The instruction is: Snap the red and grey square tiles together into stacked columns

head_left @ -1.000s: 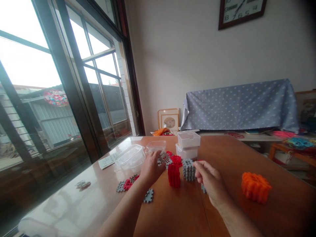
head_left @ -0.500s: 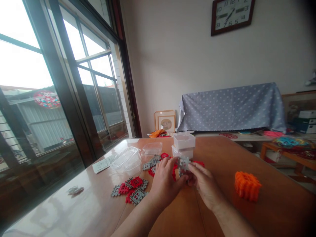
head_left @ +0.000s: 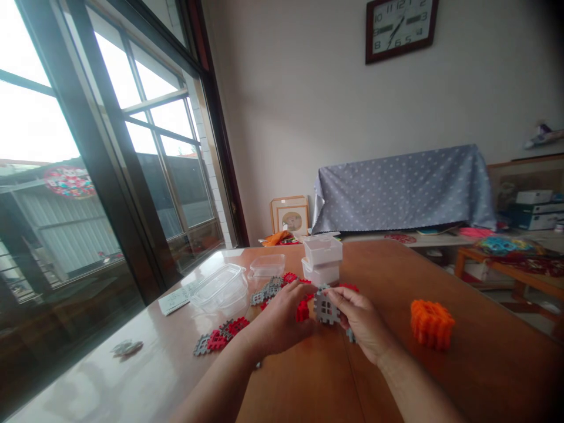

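**Hold the gray piece straight and gently**

The right hand [head_left: 361, 320] has the gray piece [head_left: 327, 319] in a pinch, thumb and fingers on its top right edge. The piece is upright, with its holes facing us, over the middle of the tabletop [head_left: 392, 264]. I cannot tell if it is just one piece or the front of a stack.

The left hand [head_left: 284, 320] has a wide grip, thumb and fingers well apart. A red stack [head_left: 302, 311] shows between them, but I cannot tell if they touch it.

A pinch at one corner may let the piece swing, so I think the left fingers would help by holding its other side. Press softly and keep the fingertips off the bumpy teeth, so the edges can line up. Watch the red stack, because a bump could tip it. The orange stack [head_left: 432, 325] sits well apart, safely out of the way.
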The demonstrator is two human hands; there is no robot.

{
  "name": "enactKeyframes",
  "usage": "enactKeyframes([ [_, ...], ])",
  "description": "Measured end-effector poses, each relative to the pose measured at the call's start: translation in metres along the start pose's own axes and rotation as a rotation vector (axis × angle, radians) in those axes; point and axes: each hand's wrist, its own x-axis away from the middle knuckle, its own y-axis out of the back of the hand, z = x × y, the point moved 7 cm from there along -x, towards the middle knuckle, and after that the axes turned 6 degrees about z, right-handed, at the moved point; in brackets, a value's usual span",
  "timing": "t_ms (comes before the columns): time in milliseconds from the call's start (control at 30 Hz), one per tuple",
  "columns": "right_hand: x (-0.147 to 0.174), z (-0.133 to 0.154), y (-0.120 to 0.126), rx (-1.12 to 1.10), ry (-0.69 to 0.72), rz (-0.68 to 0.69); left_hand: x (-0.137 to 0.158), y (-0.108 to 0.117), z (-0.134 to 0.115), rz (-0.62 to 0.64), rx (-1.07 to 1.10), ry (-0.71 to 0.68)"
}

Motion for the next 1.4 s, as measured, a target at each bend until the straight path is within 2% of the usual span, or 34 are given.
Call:
enactKeyframes([
  [333, 0.000, -0.002, 0.000, 0.006, -0.041, -0.028, -0.007, -0.010, 0.010, 0.030, -0.172, 0.083],
  [567, -0.005, -0.001, 0.040, 0.023, 0.071, -0.336, -0.028, -0.001, 0.038, -0.068, -0.286, 0.219],
  [700, -0.001, 0.005, 0.047, -0.027, 0.121, -0.420, -0.044, -0.006, 0.059, -0.057, -0.319, 0.347],
  [1000, -0.001, 0.004, 0.045, -0.052, 0.119, -0.413, -0.068, -0.028, 0.079, 0.002, -0.385, 0.412],
  [1400, 0.000, 0.009, 0.044, -0.070, 0.150, -0.419, -0.071, -0.040, 0.085, 0.090, -0.363, 0.445],
])
